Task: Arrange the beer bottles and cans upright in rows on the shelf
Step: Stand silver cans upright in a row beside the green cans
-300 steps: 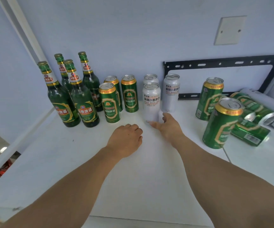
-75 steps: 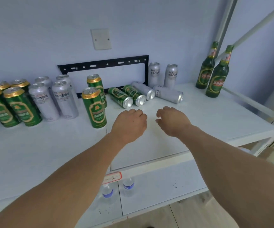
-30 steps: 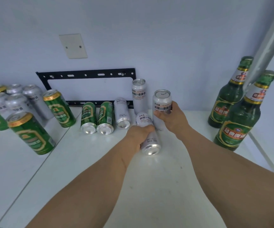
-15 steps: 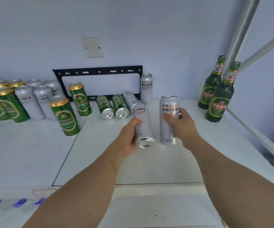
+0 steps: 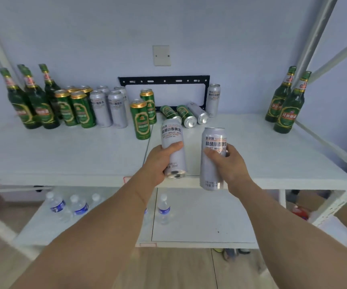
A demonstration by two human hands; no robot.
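My left hand (image 5: 161,161) grips a silver beer can (image 5: 171,134), tilted with its base toward me, above the white shelf's (image 5: 64,155) front edge. My right hand (image 5: 229,163) holds a second silver can (image 5: 213,140) upright beside it. At the back left stand three green bottles (image 5: 31,101), green cans (image 5: 74,109) and silver cans (image 5: 110,107) in rows. Two more green cans (image 5: 140,119) stand apart near the middle. Two green cans (image 5: 179,114) and a silver can (image 5: 198,113) lie on their sides; one silver can (image 5: 214,99) stands behind them. Two green bottles (image 5: 287,105) stand at the far right.
A black metal bracket (image 5: 164,80) is fixed to the wall behind the cans, below a white wall plate (image 5: 161,55). Slanted white frame bars (image 5: 314,34) rise at the right. A lower shelf (image 5: 199,226) holds several water bottles (image 5: 68,207).
Both hands have lifted the two silver cans and drawn them back toward me, over the shelf's front edge. My view has pulled back, so the left rows and lower shelf now show.
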